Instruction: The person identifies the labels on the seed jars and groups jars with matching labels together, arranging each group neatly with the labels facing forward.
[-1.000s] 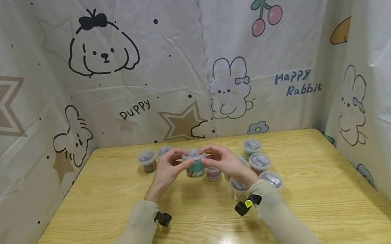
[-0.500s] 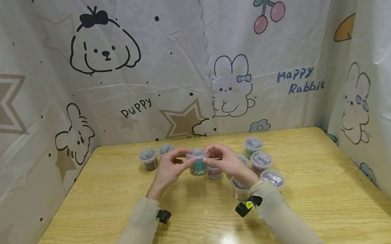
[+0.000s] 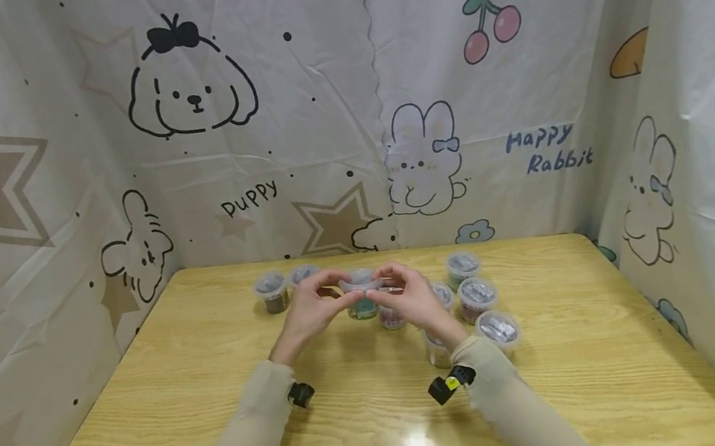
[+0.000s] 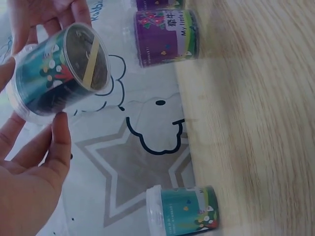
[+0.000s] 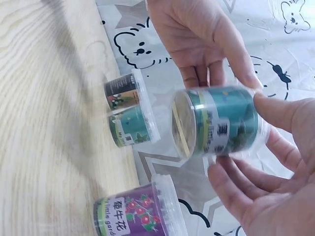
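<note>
A clear plastic planting cup with a teal label (image 3: pixel 363 308) is held up above the table between both hands. My left hand (image 3: pixel 314 308) grips its left side near the lid rim, and my right hand (image 3: pixel 414 300) grips the right side. The thumbs almost meet at the front of the rim. In the left wrist view the cup (image 4: pixel 54 73) is tilted, its base showing dark contents and a pale wooden strip. From the right wrist, lettering shows on the label (image 5: pixel 224 123).
Two similar cups stand behind my left hand, one of them a brown cup (image 3: pixel 272 294). A purple-labelled cup (image 4: pixel 162 37) sits just behind the held one. Several more lidded cups, such as one cup (image 3: pixel 477 297), cluster on the right of the wooden table (image 3: pixel 187 426). Printed cloth surrounds the table's back and sides.
The held cup has turned between the fingers, so its label shows a different face. The thumbs have come closer together, and the right wrist has shifted slightly left.
</note>
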Tool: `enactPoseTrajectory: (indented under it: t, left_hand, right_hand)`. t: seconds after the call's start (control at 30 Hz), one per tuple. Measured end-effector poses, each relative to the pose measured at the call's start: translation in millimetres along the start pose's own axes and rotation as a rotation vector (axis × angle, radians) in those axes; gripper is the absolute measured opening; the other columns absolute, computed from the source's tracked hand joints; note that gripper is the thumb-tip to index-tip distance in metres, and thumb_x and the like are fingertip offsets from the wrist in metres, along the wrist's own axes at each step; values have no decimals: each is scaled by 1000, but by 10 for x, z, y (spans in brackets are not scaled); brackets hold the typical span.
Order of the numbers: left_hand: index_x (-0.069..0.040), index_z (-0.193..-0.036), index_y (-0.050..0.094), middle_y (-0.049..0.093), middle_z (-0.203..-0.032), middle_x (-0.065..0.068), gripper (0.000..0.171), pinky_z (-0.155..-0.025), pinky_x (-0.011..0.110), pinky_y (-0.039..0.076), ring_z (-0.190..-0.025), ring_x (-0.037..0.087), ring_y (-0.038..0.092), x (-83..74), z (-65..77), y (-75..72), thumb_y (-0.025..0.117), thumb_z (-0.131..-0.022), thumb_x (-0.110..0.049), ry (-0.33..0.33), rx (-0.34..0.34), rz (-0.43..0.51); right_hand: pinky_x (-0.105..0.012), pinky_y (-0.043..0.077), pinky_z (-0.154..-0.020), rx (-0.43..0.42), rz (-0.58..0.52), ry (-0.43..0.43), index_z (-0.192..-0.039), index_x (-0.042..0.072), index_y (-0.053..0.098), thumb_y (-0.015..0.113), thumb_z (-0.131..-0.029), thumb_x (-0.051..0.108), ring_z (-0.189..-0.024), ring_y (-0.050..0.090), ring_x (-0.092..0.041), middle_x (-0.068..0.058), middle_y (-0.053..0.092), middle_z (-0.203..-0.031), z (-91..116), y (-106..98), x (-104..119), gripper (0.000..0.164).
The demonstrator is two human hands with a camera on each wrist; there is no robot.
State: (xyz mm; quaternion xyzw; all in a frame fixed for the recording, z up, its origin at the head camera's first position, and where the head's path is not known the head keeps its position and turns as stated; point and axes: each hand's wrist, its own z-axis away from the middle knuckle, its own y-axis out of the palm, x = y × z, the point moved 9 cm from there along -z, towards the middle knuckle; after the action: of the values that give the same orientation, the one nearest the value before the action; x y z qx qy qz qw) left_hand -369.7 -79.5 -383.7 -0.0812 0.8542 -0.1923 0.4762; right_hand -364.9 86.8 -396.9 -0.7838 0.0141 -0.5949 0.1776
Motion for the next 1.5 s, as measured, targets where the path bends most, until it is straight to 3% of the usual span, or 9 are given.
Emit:
enactPoseTrajectory:
  t: [0.1, 0.27, 0.5, 0.9, 1.0, 1.13, 1.23, 1.33, 1.5]
  left_hand:
    - [-11, -104, 70, 71, -104, 8, 27, -80, 39, 58, -88, 22, 65, 39, -6, 0, 80, -83, -23, -25, 38, 92]
    - [-10, -104, 68, 71, -105, 10, 26, -76, 31, 58, -88, 22, 68, 83, -5, 7, 79, -85, -22, -60, 107, 169]
    - [-4, -108, 65, 69, -112, 16, 28, -80, 31, 58, -96, 26, 69, 84, 3, 26, 76, -87, -18, -113, 169, 250]
    - [-1, -121, 63, 64, -124, 21, 32, -94, 45, 55, -112, 39, 62, 91, -35, 68, 69, -92, -12, -114, 172, 171]
    - [2, -121, 63, 64, -123, 22, 31, -92, 44, 55, -109, 37, 64, -95, -19, 49, 68, -93, -11, -85, 159, 122]
    - [-4, -120, 66, 68, -119, 16, 32, -89, 41, 57, -104, 31, 67, -153, -38, 47, 71, -92, -21, -45, 118, 43]
    - [-13, -120, 68, 69, -118, 9, 34, -87, 39, 57, -104, 27, 66, -59, -80, 84, 73, -90, -29, -28, 96, -30]
    - [-15, -118, 69, 69, -116, 5, 33, -85, 36, 58, -101, 24, 67, -118, -96, 108, 73, -90, -31, -9, 88, -92]
    - [-15, -111, 68, 70, -112, 4, 29, -85, 35, 58, -101, 24, 68, -156, -162, 145, 75, -88, -31, -4, 92, -82]
  right_hand:
    - [-46, 53, -96, 68, -45, 23, -119, 11, 61, 71, -92, 21, -121, 59, -31, -10, 57, -134, -12, 1, -29, 31]
    - [-47, 51, -99, 187, -56, 44, -129, 12, 59, 64, -96, 22, -123, 57, -31, -11, 55, -139, -23, -7, -53, 34]
    - [-48, 50, -100, 246, -72, 54, -131, 14, 58, 61, -98, 20, -122, 57, -29, -12, 57, -137, -14, -35, -42, 34]
    - [-44, 53, -95, 74, 55, 25, -113, 15, 64, 68, -94, 22, -118, 61, -28, -8, 66, -123, 7, -99, -7, 21]
    - [-45, 54, -94, 24, 86, 51, -111, 18, 65, 70, -92, 25, -119, 62, -28, -7, 67, -125, 15, -128, -4, 21]
    - [-45, 56, -92, -36, 126, 70, -110, 20, 66, 72, -91, 27, -117, 63, -29, -8, 66, -126, 35, -172, 31, 21]
    - [-43, 56, -91, -77, 170, 56, -109, 19, 68, 73, -90, 28, -114, 65, -28, -9, 68, -123, 38, -199, 66, 21]
    - [-41, 56, -91, -106, 199, 47, -110, 18, 69, 74, -89, 29, -111, 66, -26, -9, 69, -121, 32, -214, 85, 24]
    - [-43, 56, -91, -119, 206, 48, -114, 14, 69, 75, -88, 28, -112, 66, -29, -12, 69, -121, 18, -261, 135, 30]
